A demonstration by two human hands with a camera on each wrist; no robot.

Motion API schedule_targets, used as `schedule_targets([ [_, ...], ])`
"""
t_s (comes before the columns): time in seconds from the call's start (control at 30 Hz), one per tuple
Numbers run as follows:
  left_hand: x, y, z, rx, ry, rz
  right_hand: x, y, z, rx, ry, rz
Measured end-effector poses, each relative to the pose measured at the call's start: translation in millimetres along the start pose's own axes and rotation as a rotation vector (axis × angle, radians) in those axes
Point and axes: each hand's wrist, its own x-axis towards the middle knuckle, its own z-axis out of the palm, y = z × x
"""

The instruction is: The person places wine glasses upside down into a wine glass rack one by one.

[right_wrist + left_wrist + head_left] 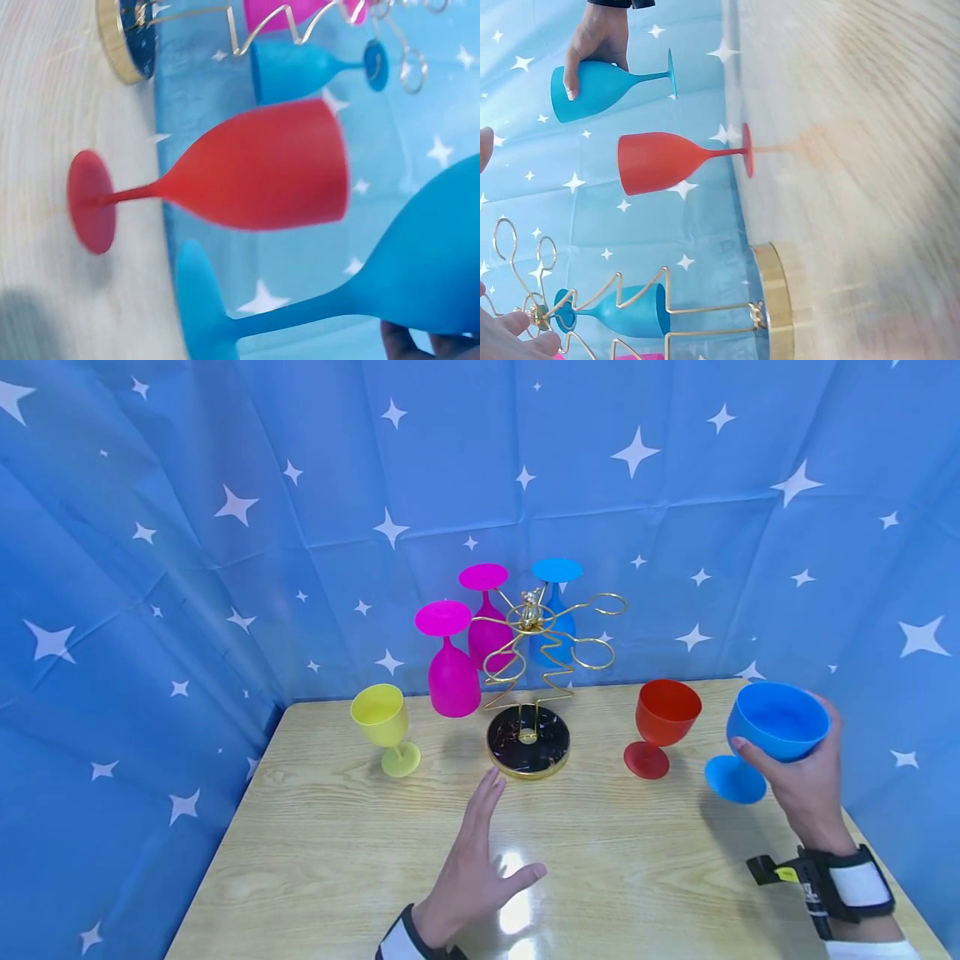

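My right hand [817, 785] grips the bowl of a blue goblet [765, 739] at the right side of the table. In the left wrist view that blue goblet [592, 91] is upright with its foot raised off the tabletop. Beside it a red goblet [663, 718] stands on the table. My left hand [476, 868] holds nothing; its fingers are extended and the thumb spread, in front of a gold wire glass rack [517, 756] with a black round base. Two magenta goblets [453, 685] and another blue goblet [555, 647] hang upside down from the rack.
A yellow goblet [380, 717] stands upright left of the rack. Several wire loops [596, 664] stick out from the rack's top, some on its right side without a goblet. A blue star-patterned cloth [450, 460] hangs behind the wooden table [315, 860].
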Motion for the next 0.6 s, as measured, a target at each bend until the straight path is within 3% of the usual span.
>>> schedule_targets([
  [0.33, 5.7, 3.4, -2.8, -0.056, 0.047, 0.041, -20.3, -37.6, 1.1, -0.028, -0.066, -0.09],
  [0.6, 9.4, 10.0, -6.6, -0.119, 0.04, 0.0, -37.1, -62.0, 9.9, -0.003, -0.127, -0.223],
])
